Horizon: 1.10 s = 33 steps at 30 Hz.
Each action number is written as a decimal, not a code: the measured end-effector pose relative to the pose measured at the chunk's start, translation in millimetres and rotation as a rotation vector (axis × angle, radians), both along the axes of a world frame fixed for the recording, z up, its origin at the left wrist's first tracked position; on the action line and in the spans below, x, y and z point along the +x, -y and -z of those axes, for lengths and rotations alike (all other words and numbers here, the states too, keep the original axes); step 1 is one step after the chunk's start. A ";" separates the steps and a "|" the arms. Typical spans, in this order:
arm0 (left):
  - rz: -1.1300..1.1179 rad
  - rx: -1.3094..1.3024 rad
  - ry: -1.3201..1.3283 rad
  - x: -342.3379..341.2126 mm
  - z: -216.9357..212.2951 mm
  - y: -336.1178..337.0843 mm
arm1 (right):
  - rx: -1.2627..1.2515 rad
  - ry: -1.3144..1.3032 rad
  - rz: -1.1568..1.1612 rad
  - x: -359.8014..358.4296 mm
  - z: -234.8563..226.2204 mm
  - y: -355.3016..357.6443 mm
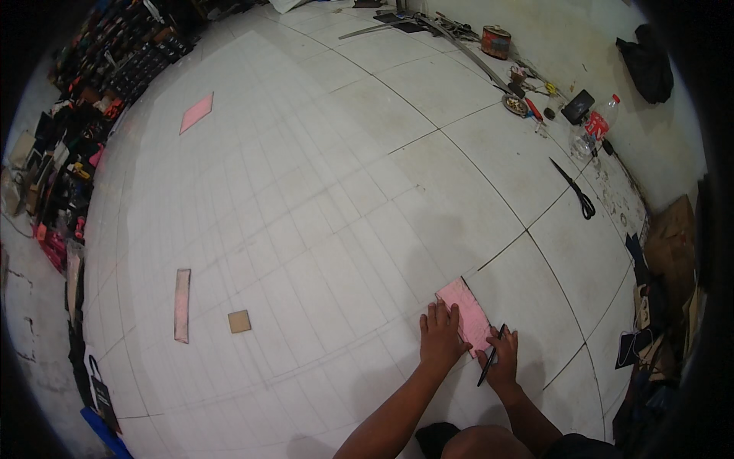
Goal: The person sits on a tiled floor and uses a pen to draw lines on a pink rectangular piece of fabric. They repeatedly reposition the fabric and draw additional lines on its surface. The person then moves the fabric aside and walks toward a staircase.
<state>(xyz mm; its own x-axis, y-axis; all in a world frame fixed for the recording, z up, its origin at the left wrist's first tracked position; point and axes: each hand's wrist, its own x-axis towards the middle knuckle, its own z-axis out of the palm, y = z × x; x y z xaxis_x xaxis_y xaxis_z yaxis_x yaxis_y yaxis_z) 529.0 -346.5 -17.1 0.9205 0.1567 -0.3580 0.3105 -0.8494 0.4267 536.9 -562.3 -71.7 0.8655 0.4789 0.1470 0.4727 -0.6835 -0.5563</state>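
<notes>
A pink rectangular card point(467, 307) lies on a large white sheet marked with ruled lines point(290, 222) spread over the floor. My left hand point(441, 336) presses flat on the card's near left part, fingers apart. My right hand point(502, 359) rests at the card's near right corner and holds a black pen point(489, 359) with its tip at the card's edge.
On the sheet lie another pink card point(196, 112) at the far left, a long brown strip point(182, 304) and a small brown square point(239, 321). Black scissors point(575, 189), a plastic bottle point(598, 127), a tin point(495, 42) and tools line the right wall. Cluttered goods sit along the left.
</notes>
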 end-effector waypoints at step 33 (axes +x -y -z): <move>-0.037 0.030 0.169 -4.4 10.5 -0.2 | -0.041 0.107 -0.004 3.4 -1.3 -5.5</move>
<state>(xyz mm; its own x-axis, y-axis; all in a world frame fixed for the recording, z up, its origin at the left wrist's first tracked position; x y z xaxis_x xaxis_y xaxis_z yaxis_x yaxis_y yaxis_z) 524.5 -346.2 -27.5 0.9607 0.1996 -0.1928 0.2673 -0.8522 0.4498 540.3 -556.8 -70.3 0.8439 0.4899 0.2187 0.5307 -0.7024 -0.4743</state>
